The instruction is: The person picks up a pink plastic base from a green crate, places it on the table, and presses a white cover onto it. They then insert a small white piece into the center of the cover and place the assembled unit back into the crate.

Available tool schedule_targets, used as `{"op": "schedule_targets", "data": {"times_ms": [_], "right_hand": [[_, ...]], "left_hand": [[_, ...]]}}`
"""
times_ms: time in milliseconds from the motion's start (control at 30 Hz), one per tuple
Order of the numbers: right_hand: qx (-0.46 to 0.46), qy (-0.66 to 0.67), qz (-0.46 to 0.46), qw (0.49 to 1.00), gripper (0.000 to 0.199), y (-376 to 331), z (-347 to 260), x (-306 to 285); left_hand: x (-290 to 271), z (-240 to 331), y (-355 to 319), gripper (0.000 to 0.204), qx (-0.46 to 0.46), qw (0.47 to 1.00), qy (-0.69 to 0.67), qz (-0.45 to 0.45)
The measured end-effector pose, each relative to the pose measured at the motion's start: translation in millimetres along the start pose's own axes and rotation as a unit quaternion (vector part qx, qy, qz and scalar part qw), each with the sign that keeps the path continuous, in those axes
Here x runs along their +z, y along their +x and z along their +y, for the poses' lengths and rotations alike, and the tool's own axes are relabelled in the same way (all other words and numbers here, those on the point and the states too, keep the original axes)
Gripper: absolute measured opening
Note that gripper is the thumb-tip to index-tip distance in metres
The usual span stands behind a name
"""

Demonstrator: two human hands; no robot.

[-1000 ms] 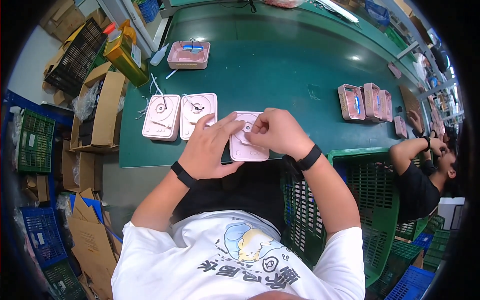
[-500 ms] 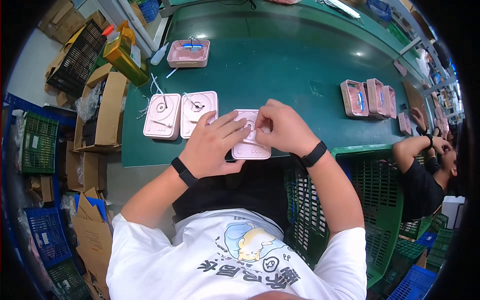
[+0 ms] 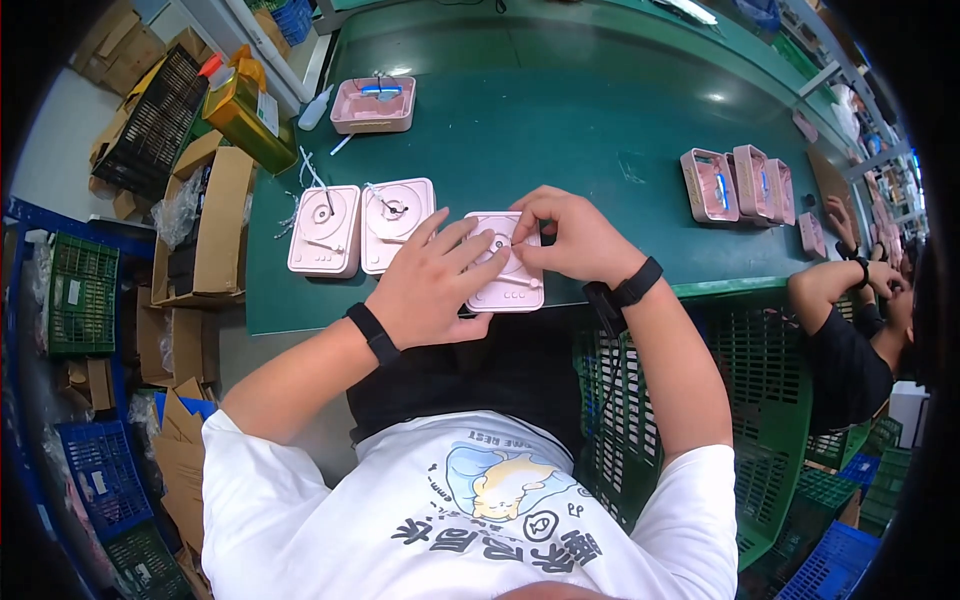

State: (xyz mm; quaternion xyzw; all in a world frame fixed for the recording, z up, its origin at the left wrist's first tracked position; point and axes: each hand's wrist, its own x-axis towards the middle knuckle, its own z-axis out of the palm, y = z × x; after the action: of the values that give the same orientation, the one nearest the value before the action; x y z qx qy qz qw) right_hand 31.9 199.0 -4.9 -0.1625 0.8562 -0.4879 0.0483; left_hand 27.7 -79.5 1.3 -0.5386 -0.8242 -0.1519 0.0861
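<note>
Head view: both hands are on a pink turntable-shaped casing (image 3: 505, 268) at the near edge of the green table (image 3: 560, 130). The left hand (image 3: 432, 285) lies flat, fingers spread, pinning the casing's left side. The right hand (image 3: 572, 237) pinches with closed fingertips at the casing's round disc. Just left, two matching pink casings (image 3: 358, 227) sit side by side. Far right, a co-worker's hands (image 3: 850, 235) work near more pink shells (image 3: 738, 184).
</note>
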Motion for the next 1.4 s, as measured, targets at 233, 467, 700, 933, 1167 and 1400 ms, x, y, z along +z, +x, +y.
{"op": "schedule_targets", "data": {"times_ms": [233,467,700,933,1167,1400], "right_hand": [[0.043,-0.079,0.008,0.996,0.022,-5.4,-10.4,-0.7],[0.154,-0.045,-0.065,0.985,0.028,-13.4,-10.2,-7.5],[0.148,-0.007,-0.053,0.988,0.029,-12.5,-1.2,-6.1],[0.144,-0.028,-0.059,0.987,0.029,-12.4,-6.6,-6.6],[0.132,-0.023,-0.041,0.990,0.022,-10.6,-3.3,-9.2],[-0.034,-0.124,0.074,0.989,0.043,-17.2,-13.5,-2.4]], "left_hand": [[-4.5,-12.5,2.6,0.058,-0.029,0.995,-0.098,0.021],[7.8,-4.4,32.7,0.019,-0.103,0.987,-0.120,0.030],[28.0,21.7,40.0,0.012,-0.158,0.981,-0.052,0.098],[17.9,15.0,42.8,0.019,-0.221,0.961,-0.155,0.065],[1.7,-16.4,63.8,0.056,-0.253,0.940,-0.225,-0.045],[2.3,21.0,22.2,0.080,-0.086,0.989,-0.096,0.069]]}}
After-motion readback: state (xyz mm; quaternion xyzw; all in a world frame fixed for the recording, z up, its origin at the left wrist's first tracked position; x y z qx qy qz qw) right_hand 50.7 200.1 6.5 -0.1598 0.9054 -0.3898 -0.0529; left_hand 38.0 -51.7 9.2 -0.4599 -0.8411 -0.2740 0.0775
